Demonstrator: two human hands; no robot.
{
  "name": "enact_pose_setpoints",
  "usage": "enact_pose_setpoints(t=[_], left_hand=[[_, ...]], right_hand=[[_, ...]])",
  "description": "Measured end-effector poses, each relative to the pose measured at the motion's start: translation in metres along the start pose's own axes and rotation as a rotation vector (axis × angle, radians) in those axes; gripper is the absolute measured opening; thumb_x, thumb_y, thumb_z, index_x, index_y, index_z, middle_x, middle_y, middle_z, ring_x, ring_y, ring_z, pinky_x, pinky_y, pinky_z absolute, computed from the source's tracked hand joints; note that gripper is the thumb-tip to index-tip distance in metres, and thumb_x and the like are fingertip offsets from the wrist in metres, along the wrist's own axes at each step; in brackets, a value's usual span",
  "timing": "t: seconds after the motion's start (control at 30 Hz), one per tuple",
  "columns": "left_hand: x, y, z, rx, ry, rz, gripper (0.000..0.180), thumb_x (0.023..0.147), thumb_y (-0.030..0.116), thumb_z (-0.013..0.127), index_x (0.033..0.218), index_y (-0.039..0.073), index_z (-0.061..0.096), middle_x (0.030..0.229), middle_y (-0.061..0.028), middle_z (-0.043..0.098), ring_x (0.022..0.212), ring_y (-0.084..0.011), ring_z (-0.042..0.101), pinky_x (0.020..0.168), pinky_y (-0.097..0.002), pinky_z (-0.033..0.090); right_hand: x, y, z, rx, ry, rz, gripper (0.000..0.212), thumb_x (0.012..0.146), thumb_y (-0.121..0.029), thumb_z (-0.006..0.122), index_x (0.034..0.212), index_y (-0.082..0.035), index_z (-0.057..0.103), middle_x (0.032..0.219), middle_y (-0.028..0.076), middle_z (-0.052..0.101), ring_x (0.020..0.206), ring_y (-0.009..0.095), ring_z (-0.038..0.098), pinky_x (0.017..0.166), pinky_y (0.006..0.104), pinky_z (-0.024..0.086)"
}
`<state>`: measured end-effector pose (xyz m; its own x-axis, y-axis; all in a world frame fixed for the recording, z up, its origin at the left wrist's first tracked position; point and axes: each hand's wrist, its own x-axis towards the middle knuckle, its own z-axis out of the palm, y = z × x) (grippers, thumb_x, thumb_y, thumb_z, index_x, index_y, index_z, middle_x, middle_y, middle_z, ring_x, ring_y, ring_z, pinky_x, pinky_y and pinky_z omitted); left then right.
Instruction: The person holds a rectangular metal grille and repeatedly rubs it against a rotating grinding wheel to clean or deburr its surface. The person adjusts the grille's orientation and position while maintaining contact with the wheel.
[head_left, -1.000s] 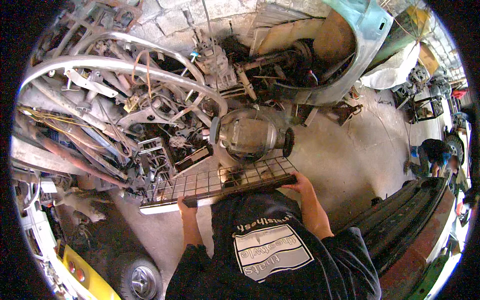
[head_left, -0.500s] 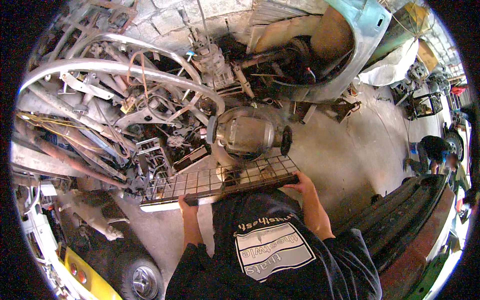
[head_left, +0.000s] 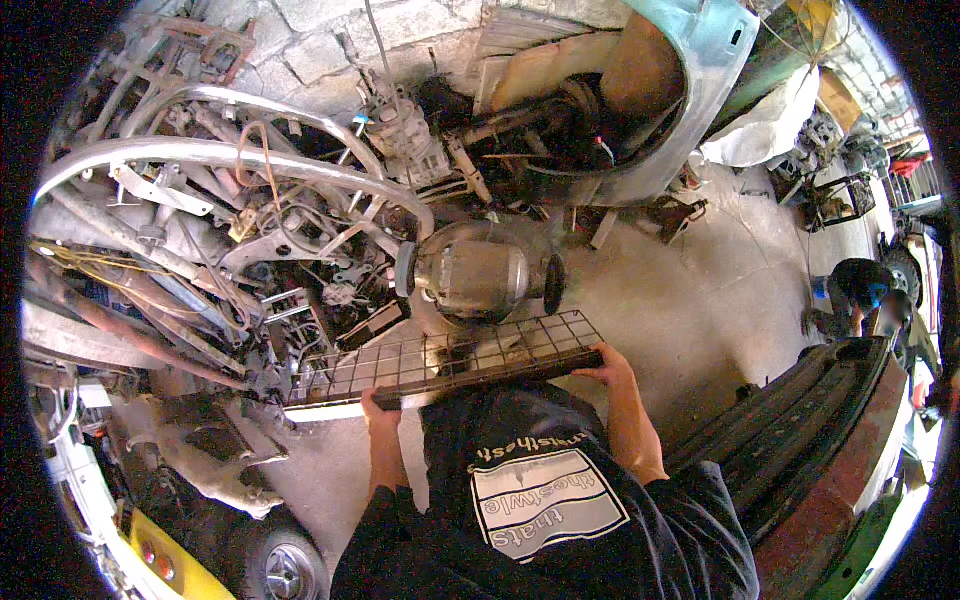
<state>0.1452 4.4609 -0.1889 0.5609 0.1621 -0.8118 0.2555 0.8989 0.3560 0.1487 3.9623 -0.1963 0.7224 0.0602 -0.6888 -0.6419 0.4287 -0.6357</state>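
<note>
In front of my waist I hold a long wire-grid rack (head_left: 490, 378) with a dark near rail and an open mesh reaching away from me. My left hand (head_left: 383, 406) is closed around the near rail, left of its middle. Toward the right end, my right hand (head_left: 606, 368) grips the same rail, thumb along the edge. Past the mesh stands a dusty rounded metal tank (head_left: 478, 270) with a dark wheel on each side, partly seen through the wires.
Bent pipes and scrap metal (head_left: 250, 190) pile up at left. A blue-grey car panel (head_left: 690, 130) leans at the back. Long dark panels (head_left: 790, 420) stand at right, a crouching person (head_left: 855, 290) beyond. What looks like a dog (head_left: 215, 470) is at lower left, near a car wheel (head_left: 283, 568).
The view has shifted slightly, and the rack stays between my hands almost unmoved. The dog-like animal at lower left has moved toward the car wheel.
</note>
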Motion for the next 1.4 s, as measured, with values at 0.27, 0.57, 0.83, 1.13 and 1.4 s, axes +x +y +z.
enact_pose_setpoints(t=[0.27, 0.57, 0.83, 1.13, 1.4], left_hand=[[-0.007, -0.014, 0.027, -0.031, 0.085, -0.028, 0.012, 0.063, 0.019, 0.051, 0.059, 0.008, 0.047, 0.057, -0.0048, 0.051, 0.052, -0.021, 0.051, 0.048, -0.0323, 0.045], [0.005, -0.031, 0.024, 0.547, -0.142, 0.193, 0.014, 0.065, 0.02, 0.05, 0.063, 0.008, 0.043, 0.063, -0.0044, 0.05, 0.058, -0.0208, 0.052, 0.056, -0.0334, 0.044], [0.042, -0.063, 0.008, 0.253, -0.166, 0.02, 0.023, 0.062, 0.024, 0.053, 0.076, 0.006, 0.048, 0.074, -0.0088, 0.052, 0.069, -0.0245, 0.053, 0.061, -0.0349, 0.044], [0.008, -0.089, 0.029, 0.767, -0.229, 0.442, 0.028, 0.063, 0.021, 0.054, 0.086, 0.007, 0.048, 0.085, -0.0107, 0.051, 0.075, -0.0281, 0.053, 0.065, -0.0411, 0.046], [0.013, -0.056, 0.031, 0.023, -0.029, -0.08, 0.016, 0.066, 0.023, 0.051, 0.072, 0.008, 0.048, 0.072, -0.0061, 0.053, 0.065, -0.0235, 0.053, 0.06, -0.0363, 0.045]], right_hand=[[0.073, 0.077, -0.121, -0.312, -0.045, -0.209, 0.021, 0.074, -0.013, 0.05, 0.089, 0.001, 0.046, 0.092, 0.02, 0.05, 0.089, 0.041, 0.047, 0.073, 0.0611, 0.041], [0.013, 0.013, -0.086, -0.418, 0.067, -0.144, 0.025, 0.07, -0.011, 0.057, 0.091, -0.003, 0.046, 0.09, 0.015, 0.052, 0.087, 0.033, 0.048, 0.074, 0.0518, 0.045], [-0.019, -0.023, -0.083, -0.746, 0.1, -0.161, 0.031, 0.069, -0.015, 0.062, 0.093, -0.004, 0.046, 0.087, 0.009, 0.054, 0.091, 0.023, 0.049, 0.079, 0.0334, 0.046], [-0.022, -0.063, -0.077, 0.276, 0.433, 0.239, 0.028, 0.069, -0.012, 0.054, 0.092, 0.002, 0.044, 0.092, 0.02, 0.05, 0.088, 0.039, 0.048, 0.072, 0.0543, 0.046], [-0.006, -0.04, -0.08, -0.592, 0.08, -0.174, 0.028, 0.07, -0.014, 0.056, 0.092, 0.0, 0.047, 0.091, 0.016, 0.053, 0.089, 0.035, 0.049, 0.072, 0.0517, 0.046]])
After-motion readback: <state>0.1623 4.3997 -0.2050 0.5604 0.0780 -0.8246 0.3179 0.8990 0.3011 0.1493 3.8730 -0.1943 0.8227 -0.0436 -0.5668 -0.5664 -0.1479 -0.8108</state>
